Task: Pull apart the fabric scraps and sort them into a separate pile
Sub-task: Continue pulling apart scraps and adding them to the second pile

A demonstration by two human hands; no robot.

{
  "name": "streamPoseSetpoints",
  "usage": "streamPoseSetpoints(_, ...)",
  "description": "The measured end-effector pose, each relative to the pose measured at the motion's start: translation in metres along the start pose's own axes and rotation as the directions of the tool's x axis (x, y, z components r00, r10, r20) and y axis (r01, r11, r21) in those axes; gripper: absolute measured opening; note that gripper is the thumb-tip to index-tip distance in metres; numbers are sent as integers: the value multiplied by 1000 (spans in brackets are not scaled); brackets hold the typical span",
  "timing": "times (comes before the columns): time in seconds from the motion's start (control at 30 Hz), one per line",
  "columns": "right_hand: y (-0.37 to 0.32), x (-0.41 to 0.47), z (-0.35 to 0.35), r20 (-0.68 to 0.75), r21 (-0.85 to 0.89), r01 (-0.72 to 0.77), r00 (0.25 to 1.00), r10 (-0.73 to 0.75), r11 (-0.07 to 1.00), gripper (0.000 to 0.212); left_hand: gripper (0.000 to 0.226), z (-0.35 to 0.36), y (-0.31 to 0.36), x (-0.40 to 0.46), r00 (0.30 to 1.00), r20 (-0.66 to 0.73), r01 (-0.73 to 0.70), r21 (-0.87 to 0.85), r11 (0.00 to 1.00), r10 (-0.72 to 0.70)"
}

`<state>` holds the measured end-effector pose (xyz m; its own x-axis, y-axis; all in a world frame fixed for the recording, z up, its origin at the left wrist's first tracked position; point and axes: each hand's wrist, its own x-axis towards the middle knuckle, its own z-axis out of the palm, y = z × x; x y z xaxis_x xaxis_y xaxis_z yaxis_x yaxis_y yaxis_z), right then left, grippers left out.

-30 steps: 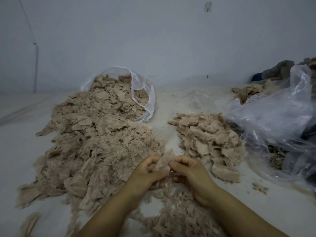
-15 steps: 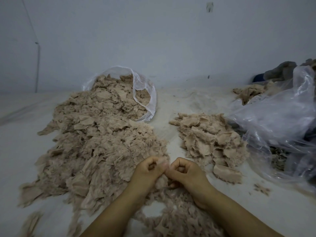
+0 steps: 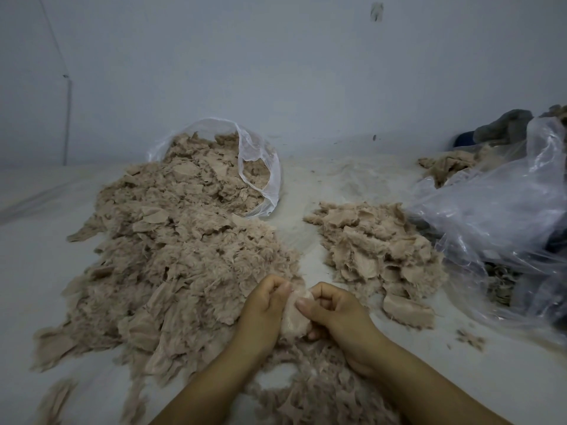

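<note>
A beige fabric scrap (image 3: 294,315) hangs between both hands at the lower middle. My left hand (image 3: 263,308) pinches its upper left edge and my right hand (image 3: 333,314) pinches its right edge, fingers curled. A large heap of unsorted beige scraps (image 3: 171,259) spreads on the left, spilling out of a clear plastic bag (image 3: 260,167). A smaller pile of separated scraps (image 3: 377,253) lies on the right. More frayed scraps (image 3: 313,391) lie under my wrists.
A big crumpled clear plastic bag (image 3: 497,228) lies at the right edge, with darker cloth (image 3: 503,125) and more beige fabric (image 3: 448,167) behind it. The white surface (image 3: 40,271) meets a pale wall at the back. A few loose bits (image 3: 471,337) lie at the right front.
The scrap, first held up above the fingers, has been drawn down between the hands and now hangs below the fingertips. Both hands stayed close together in the same spot.
</note>
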<state>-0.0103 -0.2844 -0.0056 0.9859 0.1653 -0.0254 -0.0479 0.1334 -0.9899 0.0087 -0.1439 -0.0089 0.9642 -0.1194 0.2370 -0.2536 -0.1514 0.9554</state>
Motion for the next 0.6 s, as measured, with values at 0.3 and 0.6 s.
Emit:
streamPoseSetpoints(0.3, 2, 3, 0, -127, 76, 25, 992, -15, 997, 12, 23, -1, 4, -3, 985, 51, 172, -168, 971, -166)
streamPoseSetpoints(0.6, -2, 0, 3, -135, 53, 84, 988, -76, 995, 11, 20, 0, 9, -1, 999, 4, 54, -158, 986, -55)
